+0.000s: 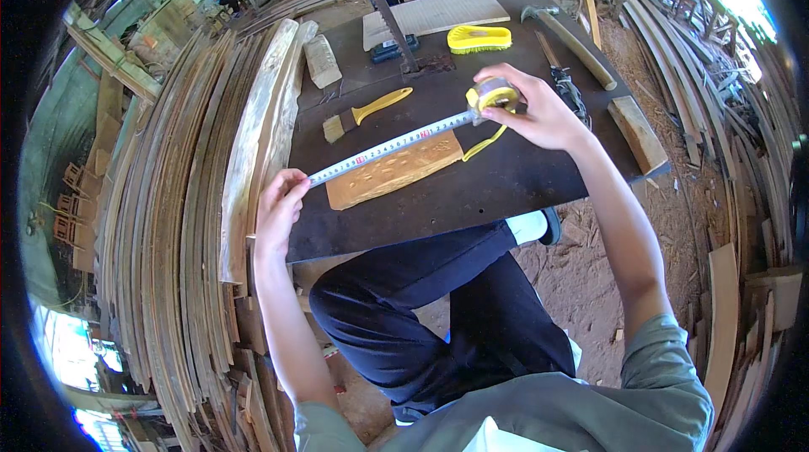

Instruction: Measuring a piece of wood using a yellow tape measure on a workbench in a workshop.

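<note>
dark trousers (438,317) and a grey-green sleeve (666,385) fill the near edge, knees drawn up under the dark desk (506,182). at the left, the left hand (278,212) pinches the free end of the measuring tape (388,147) at the desk's near left edge, fingers closed on the blade. the blade runs up and to the right, lying along the upper edge of a pale carved wooden piece (394,171) that rests flat on the desk; it is a light orange-brown slab with a shallow relief on its face. the right hand (539,111) is clenched around the yellow tape case (493,96), a yellow loop dangling below. to measure well, i judge the blade should stay taut, flat and parallel to the slab's edge, with the hook end held steady. further back lie a yellow-handled paintbrush (362,112), a yellow scrubbing brush (479,38), a pale board (434,14) and a hammer (569,35). stacked planks (177,199) flank the left.
</note>
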A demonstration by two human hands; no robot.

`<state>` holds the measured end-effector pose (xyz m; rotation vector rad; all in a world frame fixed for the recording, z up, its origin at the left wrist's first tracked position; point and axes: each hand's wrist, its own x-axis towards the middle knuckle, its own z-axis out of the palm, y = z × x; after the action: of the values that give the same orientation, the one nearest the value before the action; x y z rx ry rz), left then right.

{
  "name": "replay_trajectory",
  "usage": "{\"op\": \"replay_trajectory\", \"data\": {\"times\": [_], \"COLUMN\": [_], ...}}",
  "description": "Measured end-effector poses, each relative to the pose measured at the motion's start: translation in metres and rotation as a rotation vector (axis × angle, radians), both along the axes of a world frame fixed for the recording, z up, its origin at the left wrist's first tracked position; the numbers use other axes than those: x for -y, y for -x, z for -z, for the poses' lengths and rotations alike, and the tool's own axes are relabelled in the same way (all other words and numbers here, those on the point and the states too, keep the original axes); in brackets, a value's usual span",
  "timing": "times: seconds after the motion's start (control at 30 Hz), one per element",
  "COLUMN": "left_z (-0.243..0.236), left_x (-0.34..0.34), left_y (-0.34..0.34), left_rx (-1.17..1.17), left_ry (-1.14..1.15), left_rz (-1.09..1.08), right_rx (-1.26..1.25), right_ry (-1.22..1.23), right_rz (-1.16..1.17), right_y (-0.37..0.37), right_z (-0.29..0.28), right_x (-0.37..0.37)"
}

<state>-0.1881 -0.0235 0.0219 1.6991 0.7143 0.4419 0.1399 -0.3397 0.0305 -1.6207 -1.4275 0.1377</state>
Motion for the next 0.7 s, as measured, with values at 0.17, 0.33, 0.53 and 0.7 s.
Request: {"op": "replay_trajectory", "data": {"times": [0.17,0.33,0.53,0.7], "left_z": [0.006,0.013,0.035,0.048], "left_x": [0.018,0.027,0.024,0.026], "left_y": [-0.012,-0.021,-0.017,-0.022], "left_rx": [-0.027,-0.025,0.09,0.257], "left_ry": [-0.075,-0.182,-0.279,-0.347], "left_rz": [-0.053,-0.08,-0.126,-0.111], "right_rx": [-0.052,-0.042,-0.053,0.088], "right_ry": [0.068,-0.037,-0.074,-0.081], "right_rz": [-0.082,-0.103,-0.053,0.058], "right_y": [-0.001,0.004,0.013,0.014], "right_z": [0.007,0.024,0.032,0.032], "right_x": [-0.014,-0.019,-0.022,-0.02]}}
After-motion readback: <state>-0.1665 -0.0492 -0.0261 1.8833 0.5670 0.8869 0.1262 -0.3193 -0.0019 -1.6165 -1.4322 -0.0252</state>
